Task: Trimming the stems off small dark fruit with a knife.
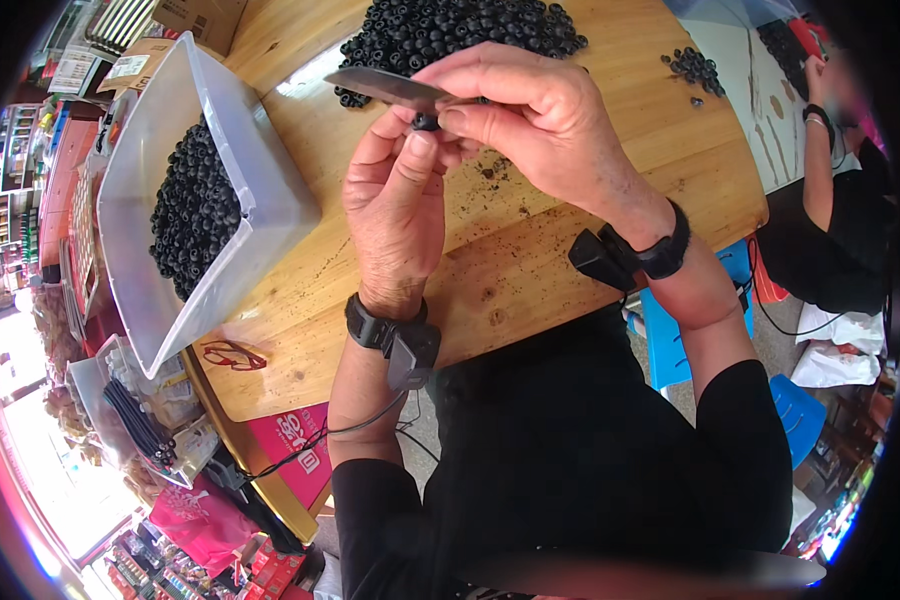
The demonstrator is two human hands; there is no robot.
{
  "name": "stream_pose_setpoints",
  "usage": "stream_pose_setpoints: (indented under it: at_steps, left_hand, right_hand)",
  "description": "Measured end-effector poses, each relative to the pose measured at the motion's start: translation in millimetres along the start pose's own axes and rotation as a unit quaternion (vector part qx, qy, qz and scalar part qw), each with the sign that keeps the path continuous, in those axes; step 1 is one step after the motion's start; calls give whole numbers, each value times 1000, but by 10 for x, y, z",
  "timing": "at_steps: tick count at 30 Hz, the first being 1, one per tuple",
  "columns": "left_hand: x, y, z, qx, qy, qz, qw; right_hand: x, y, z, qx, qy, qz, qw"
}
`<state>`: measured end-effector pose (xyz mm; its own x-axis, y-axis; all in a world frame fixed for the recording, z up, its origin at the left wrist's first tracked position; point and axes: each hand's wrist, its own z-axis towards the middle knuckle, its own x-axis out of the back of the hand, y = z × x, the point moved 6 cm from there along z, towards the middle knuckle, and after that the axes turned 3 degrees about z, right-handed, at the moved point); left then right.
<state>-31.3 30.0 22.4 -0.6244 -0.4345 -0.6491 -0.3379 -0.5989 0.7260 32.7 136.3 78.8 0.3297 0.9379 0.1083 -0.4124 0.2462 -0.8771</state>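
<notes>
My left hand [398, 195] pinches a small black ring-shaped part [425, 122] between thumb and fingers, above the table. My right hand [565, 125] is closed on a knife [385, 86], its dark blade pointing left just over the part. Whether the blade touches the part I cannot tell. A large heap of similar black parts [450, 35] lies on the table beyond my hands. More black parts [198, 210] fill the lower part of a translucent plastic tub [275, 165] to the left.
Dark crumbs [490, 170] are scattered over the wooden table [510, 290]. Red-framed glasses [234, 355] lie at its near left edge. A smaller group of black parts [694, 70] sits at the far right. A co-worker's arm [818, 160] shows at right, near blue stools [667, 340].
</notes>
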Motion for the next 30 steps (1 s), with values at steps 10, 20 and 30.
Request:
stream_pose_setpoints:
  at_steps: [10,20,30]
  left_hand:
    - [17,-6,24,15,-10,9,1000]
    - [79,-38,11,-5,-1,-16,1000]
    - [78,-107,36,10,-16,-6,1000]
  right_hand:
    - [134,143,32,-94,14,125,988]
    - [-9,43,-19,-7,-9,9,1000]
    - [50,229,1,-91,33,53,994]
